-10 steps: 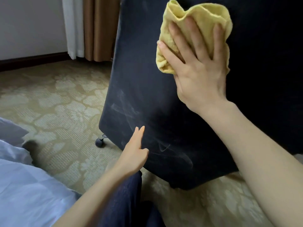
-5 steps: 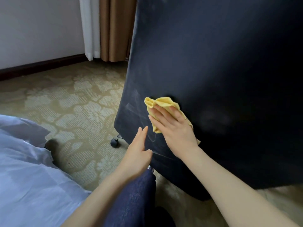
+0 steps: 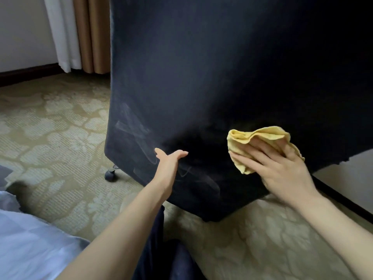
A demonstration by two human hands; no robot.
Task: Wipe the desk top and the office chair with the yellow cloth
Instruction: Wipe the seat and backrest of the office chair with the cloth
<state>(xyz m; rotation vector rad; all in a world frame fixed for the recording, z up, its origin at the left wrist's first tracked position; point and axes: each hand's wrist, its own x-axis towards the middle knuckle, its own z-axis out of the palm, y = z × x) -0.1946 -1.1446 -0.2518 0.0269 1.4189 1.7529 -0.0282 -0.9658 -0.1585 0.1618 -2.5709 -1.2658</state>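
The dark office chair point(image 3: 222, 77) back fills the view, pale smears low on its left. Patterned carpet point(image 3: 50, 138) lies beneath, white bedding point(image 3: 30, 249) at lower left. The right hand point(image 3: 282, 170), fingers spread flat, presses the bunched yellow cloth point(image 3: 260, 136) against the chair's lower right. The left hand point(image 3: 169, 160) has straight, released fingers by the smears. 1 caster point(image 3: 110, 175) shows.

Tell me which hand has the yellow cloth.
The right hand, pressing the yellow cloth flat against the dark chair back; the left hand is open and holds nothing.
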